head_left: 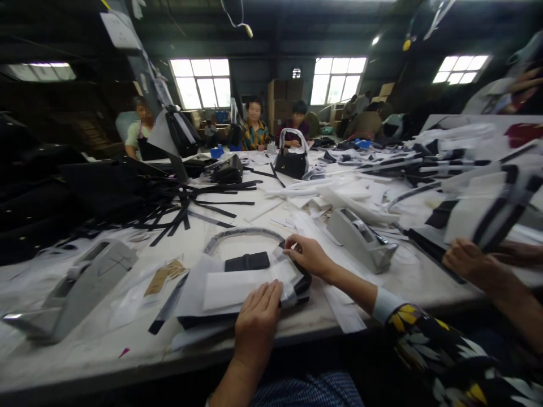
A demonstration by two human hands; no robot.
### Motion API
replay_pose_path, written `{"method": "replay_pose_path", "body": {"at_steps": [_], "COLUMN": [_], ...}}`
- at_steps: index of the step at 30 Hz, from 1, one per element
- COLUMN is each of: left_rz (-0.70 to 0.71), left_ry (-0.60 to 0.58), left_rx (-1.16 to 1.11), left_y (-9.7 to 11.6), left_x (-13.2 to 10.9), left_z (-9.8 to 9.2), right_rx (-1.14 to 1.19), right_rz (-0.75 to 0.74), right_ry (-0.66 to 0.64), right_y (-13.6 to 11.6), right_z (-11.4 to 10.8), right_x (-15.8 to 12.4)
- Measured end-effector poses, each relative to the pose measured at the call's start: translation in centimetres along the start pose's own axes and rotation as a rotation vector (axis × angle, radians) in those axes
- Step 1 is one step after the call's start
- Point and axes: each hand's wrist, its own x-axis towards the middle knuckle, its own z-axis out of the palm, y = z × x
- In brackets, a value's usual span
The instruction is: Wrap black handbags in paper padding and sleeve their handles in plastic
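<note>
A black handbag (246, 262) lies flat before me on the table, mostly covered by white sheets (231, 289). Its curved handle (244, 231), wrapped in clear film, arches away from me. My left hand (259, 316) rests flat across the white sheet, fingers stretched out. At the right end of the handle, my right hand (309, 255) has its thumb and fingertips pinched together against the film; what they grip is too small to make out. Clear film (288, 277) also covers the bag's right side.
Grey tape dispensers stand left (85, 291) and right (360, 237). Black straps (182, 209) lie beyond the left one. Brown tags (163, 277) sit left of the bag. On the right, another person's hand (470, 260) holds wrapped straps. An upright black handbag (292, 162) stands farther back.
</note>
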Motion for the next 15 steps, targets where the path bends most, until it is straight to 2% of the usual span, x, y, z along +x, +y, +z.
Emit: {"method": "replay_pose_path", "body": {"at_steps": [2,5,6,8,11,13,15], "left_rz": [0.012,0.040,0.048,0.049,0.061,0.079,0.090], "left_ry": [-0.003,-0.004,-0.005,-0.009,-0.011,-0.002,0.007], "left_rx": [-0.006,0.001,0.004,0.010,0.025,0.037,0.043], "left_y": [-0.3,-0.6,-0.6,-0.7,-0.7,-0.8,-0.8], "left_x": [-0.1,-0.2,-0.3,-0.2,-0.2,-0.2,-0.2], "left_z": [0.1,0.3,0.4,0.4,0.4,0.4,0.4], "right_rx": [-0.026,-0.113,-0.142,-0.170,-0.117,-0.055,-0.004], "right_rz": [0.059,0.188,0.240,0.337,0.445,0.461,0.433], "right_ry": [0.112,0.294,0.333,0.329,0.226,0.175,0.179], "right_y": [1.5,4.8,6.0,8.4,11.0,12.0,12.4], "right_z": [-3.6,-10.5,-12.6,-16.0,-18.4,-18.6,-18.6], "right_x": [-1.4,-3.4,-3.8,-4.2,-4.0,-3.5,-3.0]}}
